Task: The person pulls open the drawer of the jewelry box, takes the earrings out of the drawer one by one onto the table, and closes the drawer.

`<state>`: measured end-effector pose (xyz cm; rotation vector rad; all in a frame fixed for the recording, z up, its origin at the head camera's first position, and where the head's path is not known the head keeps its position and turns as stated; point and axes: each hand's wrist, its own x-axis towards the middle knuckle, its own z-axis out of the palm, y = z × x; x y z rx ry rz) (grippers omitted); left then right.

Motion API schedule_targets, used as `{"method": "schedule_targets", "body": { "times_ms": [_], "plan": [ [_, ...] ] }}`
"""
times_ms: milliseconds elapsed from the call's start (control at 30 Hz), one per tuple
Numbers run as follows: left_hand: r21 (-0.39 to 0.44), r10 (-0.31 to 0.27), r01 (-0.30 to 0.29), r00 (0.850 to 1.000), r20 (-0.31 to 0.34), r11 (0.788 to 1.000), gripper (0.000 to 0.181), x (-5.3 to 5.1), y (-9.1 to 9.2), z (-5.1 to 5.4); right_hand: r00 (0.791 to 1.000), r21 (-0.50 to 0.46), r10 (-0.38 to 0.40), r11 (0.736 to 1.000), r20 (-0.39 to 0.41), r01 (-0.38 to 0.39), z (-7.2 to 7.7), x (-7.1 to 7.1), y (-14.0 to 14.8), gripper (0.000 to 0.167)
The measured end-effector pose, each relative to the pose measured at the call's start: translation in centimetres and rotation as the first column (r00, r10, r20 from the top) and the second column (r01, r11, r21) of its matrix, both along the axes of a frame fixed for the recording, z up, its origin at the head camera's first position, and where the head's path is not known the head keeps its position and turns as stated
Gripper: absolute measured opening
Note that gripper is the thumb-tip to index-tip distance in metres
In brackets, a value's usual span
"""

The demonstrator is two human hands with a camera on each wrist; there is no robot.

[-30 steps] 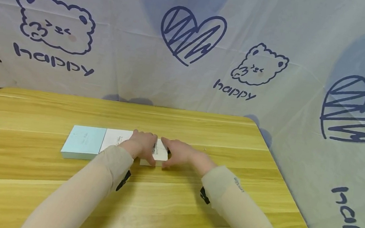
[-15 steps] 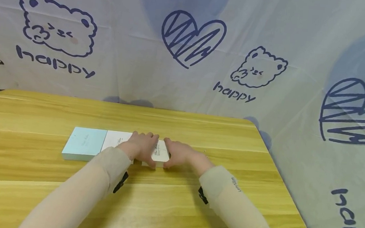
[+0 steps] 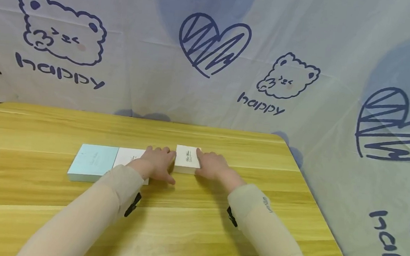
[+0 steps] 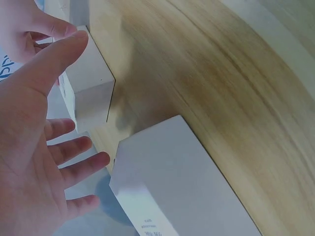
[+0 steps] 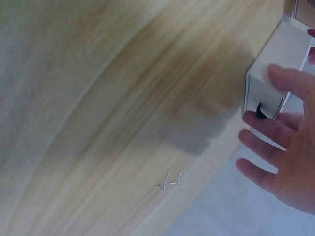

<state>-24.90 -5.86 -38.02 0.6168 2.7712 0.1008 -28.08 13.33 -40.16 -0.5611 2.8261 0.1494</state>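
A small white box (image 3: 188, 156) with dark print lies on the wooden table. My right hand (image 3: 213, 166) pinches its right end, thumb on the near face and fingers toward the far side. A black pull tab (image 5: 261, 111) shows on that end in the right wrist view. My left hand (image 3: 157, 163), fingers spread, is just left of the small box, above the right part of a larger white box (image 3: 127, 156). That larger box (image 4: 162, 172) shows below the left fingers in the left wrist view. A light blue box (image 3: 93, 160) touches its left side.
Two tiny thin metal pieces (image 5: 165, 183) lie on the table (image 3: 181, 224) near the right hand, in the right wrist view. Behind the table hangs a pale cloth (image 3: 141, 56) with blue bears and hearts. The table's right edge slopes past the right arm.
The small white box has moved away from me and slightly right with my right hand. My left hand has come off it and its fingers have spread. The blue and larger white boxes stay put.
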Motion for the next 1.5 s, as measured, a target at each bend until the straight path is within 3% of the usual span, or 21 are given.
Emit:
{"method": "schedule_targets", "body": {
  "times_ms": [267, 567, 833, 1000, 1300, 1500],
  "plan": [
    [0.003, 0.027, -0.027, 0.999, -0.023, 1.000, 0.087, 0.2, -1.2, 0.4, 0.989, 0.071, -0.008, 0.997, -0.150, 0.019, -0.3, -0.2, -0.7, 0.060],
    [-0.026, 0.045, -0.045, 0.999, -0.014, 0.999, 0.090, 0.3, -3.1, 1.0, 0.958, 0.119, -0.018, 0.991, -0.285, 0.054, -0.2, -0.5, -1.2, 0.020],
    [-0.081, 0.060, -0.060, 0.998, -0.001, 0.995, 0.100, 0.5, -5.0, 1.4, 0.952, 0.135, -0.029, 0.988, -0.304, 0.073, 0.0, -0.5, -1.8, 0.012],
    [-0.092, 0.082, -0.081, 0.997, 0.014, 0.992, 0.098, 0.7, -5.6, 1.4, 0.953, 0.119, -0.038, 0.990, -0.301, 0.077, 0.1, -0.5, -2.0, 0.013],
    [-0.087, 0.079, -0.077, 0.997, 0.013, 0.993, 0.099, 0.7, -5.1, 0.8, 0.973, 0.068, -0.076, 0.993, -0.218, 0.093, 0.4, -0.1, -1.9, 0.013],
    [-0.068, 0.067, -0.067, 0.998, -0.001, 0.995, 0.098, 1.0, -4.3, 0.8, 0.958, 0.057, -0.047, 0.996, -0.282, 0.065, 0.8, 0.3, -1.6, 0.018]
  ]
}}
